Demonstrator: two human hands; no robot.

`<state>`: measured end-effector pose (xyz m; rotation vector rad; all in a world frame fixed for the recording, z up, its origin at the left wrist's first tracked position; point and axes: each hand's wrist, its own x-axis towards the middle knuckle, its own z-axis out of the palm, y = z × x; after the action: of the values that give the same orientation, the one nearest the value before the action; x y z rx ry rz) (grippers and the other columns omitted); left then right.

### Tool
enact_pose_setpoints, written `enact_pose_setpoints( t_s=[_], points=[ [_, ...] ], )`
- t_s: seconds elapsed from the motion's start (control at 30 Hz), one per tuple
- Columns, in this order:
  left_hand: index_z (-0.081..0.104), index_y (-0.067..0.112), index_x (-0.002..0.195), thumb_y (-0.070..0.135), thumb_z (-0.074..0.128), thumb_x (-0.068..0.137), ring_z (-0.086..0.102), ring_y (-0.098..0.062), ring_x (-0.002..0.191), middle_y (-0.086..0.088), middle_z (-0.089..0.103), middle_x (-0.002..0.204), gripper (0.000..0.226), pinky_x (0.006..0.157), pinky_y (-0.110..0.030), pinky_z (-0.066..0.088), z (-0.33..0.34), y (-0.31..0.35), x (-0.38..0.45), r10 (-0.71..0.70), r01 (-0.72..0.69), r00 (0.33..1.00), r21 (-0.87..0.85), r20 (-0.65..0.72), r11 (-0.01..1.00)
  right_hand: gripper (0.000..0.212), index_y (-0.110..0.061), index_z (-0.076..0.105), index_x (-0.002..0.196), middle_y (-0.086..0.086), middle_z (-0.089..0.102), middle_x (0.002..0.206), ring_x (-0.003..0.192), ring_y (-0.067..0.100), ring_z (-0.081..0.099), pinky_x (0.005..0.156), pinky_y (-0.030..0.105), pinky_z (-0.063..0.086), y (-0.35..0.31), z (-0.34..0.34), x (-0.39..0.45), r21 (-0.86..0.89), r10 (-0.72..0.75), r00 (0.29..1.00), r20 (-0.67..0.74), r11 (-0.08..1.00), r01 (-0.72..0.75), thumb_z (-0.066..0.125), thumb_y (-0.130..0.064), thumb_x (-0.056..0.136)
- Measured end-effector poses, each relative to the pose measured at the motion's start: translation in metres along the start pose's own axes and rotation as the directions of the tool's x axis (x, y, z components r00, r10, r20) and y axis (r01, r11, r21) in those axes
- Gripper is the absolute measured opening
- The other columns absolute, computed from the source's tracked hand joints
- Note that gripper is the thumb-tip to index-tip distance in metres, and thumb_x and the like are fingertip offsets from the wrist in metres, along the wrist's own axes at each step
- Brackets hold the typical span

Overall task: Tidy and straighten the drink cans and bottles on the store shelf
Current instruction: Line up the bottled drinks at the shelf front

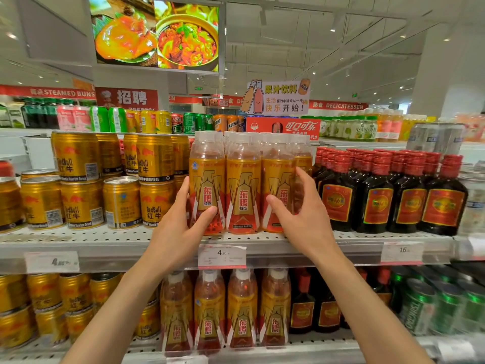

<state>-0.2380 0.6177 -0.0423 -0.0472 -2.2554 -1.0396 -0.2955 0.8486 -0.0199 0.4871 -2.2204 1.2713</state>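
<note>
At the far left of the frame I see gold cans [81,203], smooth ribbed metal cylinders with silver pull-tab lids, stacked two high on the perforated metal shelf [105,239]. A paper price tag [51,261] sits in the shelf's front rail below them.

Moving toward the centre, my left hand [178,229] wraps the leftmost front bottle [207,185] of a row of clear plastic bottles with white caps and glossy gold-and-red sleeves. The thumb lies across the lower label and the fingers curl round its left side, so the hand grips it. The middle bottle [243,190] stands upright just beside it, untouched as far as I can tell.

My right hand [301,219] holds the third bottle [278,190], thumb on the label front, fingers spread and bent round its right side, next to the dark glass.

All three stand at the shelf's front edge in mid-frame, above a white tag [222,256].

To the right, squat dark glass bottles [375,198] with ridged red screw caps and red-gold labels form a tight row. Lower frame, a second shelf carries the same kinds of stock.
</note>
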Motion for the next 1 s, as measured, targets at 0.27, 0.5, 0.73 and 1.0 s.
enact_pose_setpoints(
  t_s=[0.27,0.5,0.73,1.0],
  points=[
    [0.021,0.045,0.157,0.055,0.066,0.090,0.047,0.000,0.132,0.018,0.053,0.142,0.082,0.107,-0.033,0.046,-0.003,-0.003,0.003,0.010,-0.011,0.999,-0.025,-0.041,1.000,0.081,-0.027,0.022,0.158,-0.007,0.047,0.154,0.141,0.012,0.042,0.103,0.025,0.032,0.006,-0.009,0.002,0.046,0.094,0.981,0.172,0.994,-0.103,0.065,-0.049,0.094],
    [0.027,0.048,0.152,0.042,0.070,0.090,0.049,0.020,0.114,0.046,0.049,0.116,0.075,0.093,-0.015,0.044,-0.006,0.001,0.001,0.017,-0.020,0.999,-0.057,-0.050,0.998,0.081,-0.029,0.033,0.150,-0.007,0.057,0.142,0.132,0.014,0.052,0.111,0.039,0.043,0.007,-0.006,-0.002,0.047,0.114,0.987,0.111,0.992,-0.119,0.071,-0.057,0.085],
    [0.019,0.042,0.159,0.049,0.066,0.092,0.045,0.005,0.132,0.023,0.049,0.146,0.082,0.107,-0.027,0.043,-0.007,-0.002,0.003,0.039,-0.039,0.999,-0.012,-0.020,0.999,0.084,-0.030,0.031,0.150,-0.005,0.056,0.145,0.131,0.018,0.054,0.110,0.047,0.047,0.007,0.000,-0.007,0.033,0.110,0.992,0.061,0.993,-0.112,0.069,-0.064,0.083],
    [0.008,0.034,0.162,0.050,0.063,0.093,0.042,0.002,0.136,0.016,0.045,0.154,0.089,0.113,-0.036,0.044,-0.004,-0.003,0.000,0.019,-0.019,1.000,-0.016,-0.025,1.000,0.090,-0.032,0.015,0.160,-0.005,0.039,0.161,0.146,0.019,0.040,0.117,0.046,0.039,0.005,0.004,-0.014,-0.011,0.089,0.993,0.080,0.996,-0.088,0.062,-0.062,0.089]
  ],
)
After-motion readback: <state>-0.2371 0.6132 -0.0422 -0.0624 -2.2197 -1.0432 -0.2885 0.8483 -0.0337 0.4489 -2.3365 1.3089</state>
